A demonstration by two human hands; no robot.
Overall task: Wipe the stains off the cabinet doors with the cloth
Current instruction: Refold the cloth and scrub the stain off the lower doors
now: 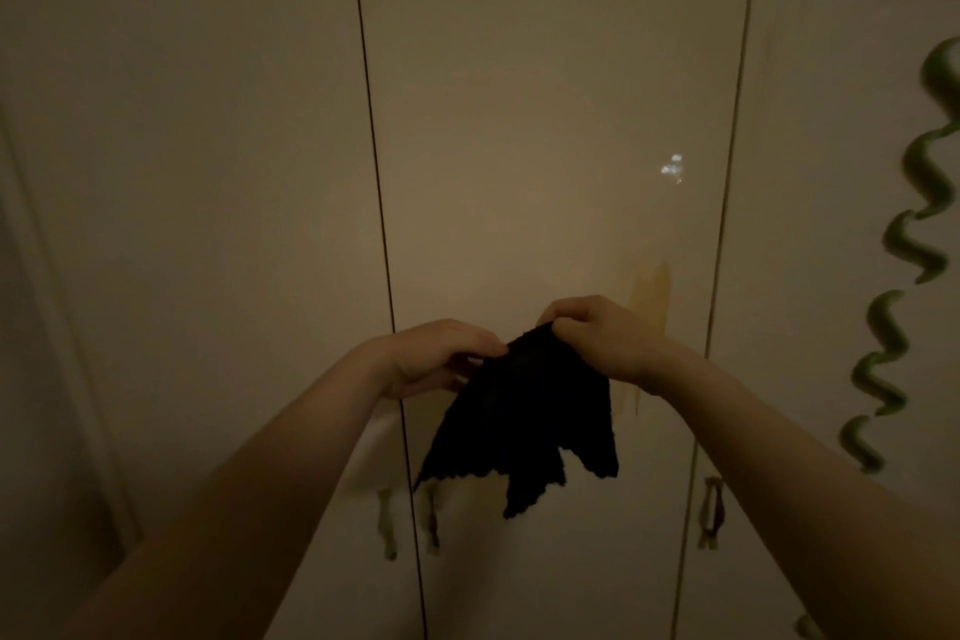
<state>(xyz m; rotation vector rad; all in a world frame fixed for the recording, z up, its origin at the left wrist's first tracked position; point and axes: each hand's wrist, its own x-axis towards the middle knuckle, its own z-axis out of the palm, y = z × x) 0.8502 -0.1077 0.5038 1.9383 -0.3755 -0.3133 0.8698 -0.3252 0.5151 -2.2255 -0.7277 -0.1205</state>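
Head view: left hand (pixel 441 356) and right hand (pixel 602 335) both pinch the dark cloth's (pixel 524 426) top edge before the stained cabinet door (pixel 545 120).

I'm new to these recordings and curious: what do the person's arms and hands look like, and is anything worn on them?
Two bare forearms reach in from the bottom corners. No sleeves, gloves, watch or rings are visible on the left hand or the right hand, though the dim light could hide small details.
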